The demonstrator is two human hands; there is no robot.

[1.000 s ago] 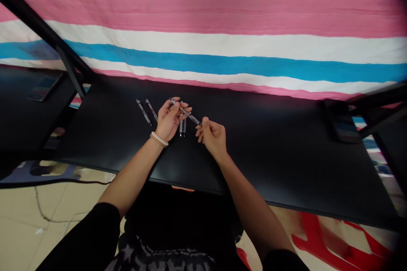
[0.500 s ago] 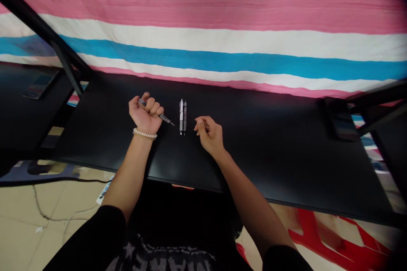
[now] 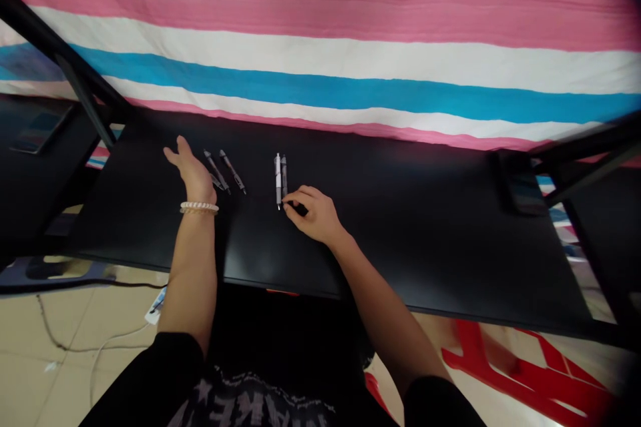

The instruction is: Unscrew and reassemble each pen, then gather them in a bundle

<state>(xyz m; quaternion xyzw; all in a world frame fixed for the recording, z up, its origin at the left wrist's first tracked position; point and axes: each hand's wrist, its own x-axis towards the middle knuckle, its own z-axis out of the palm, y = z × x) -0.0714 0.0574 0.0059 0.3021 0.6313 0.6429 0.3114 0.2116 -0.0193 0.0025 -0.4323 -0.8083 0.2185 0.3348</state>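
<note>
My left hand (image 3: 193, 170) is open on the left, fingers spread and holding nothing. Beside it on the black desk lie a grey pen (image 3: 217, 172) and another grey pen (image 3: 233, 172), both slanted. Part of a third pen (image 3: 216, 181) shows at the hand's edge, the rest covered. Near the middle, a white pen (image 3: 278, 179) lies parallel to a dark grey pen (image 3: 284, 173). The thumb and index finger of my right hand (image 3: 314, 213) are pinched at the lower end of that dark grey pen; the fingertips partly hide it.
The black desk (image 3: 410, 227) has a dark phone-like object (image 3: 523, 183) at its right end. A striped cloth (image 3: 320, 60) hangs behind, between black metal bars (image 3: 85, 90). Below stand a red stool (image 3: 525, 373) and a power strip (image 3: 156, 307) with cables.
My left hand has let go of its pen, opened and moved left; slanted pens now show beside it. My right hand has moved left to the dark grey pen. The view has shifted slightly.
</note>
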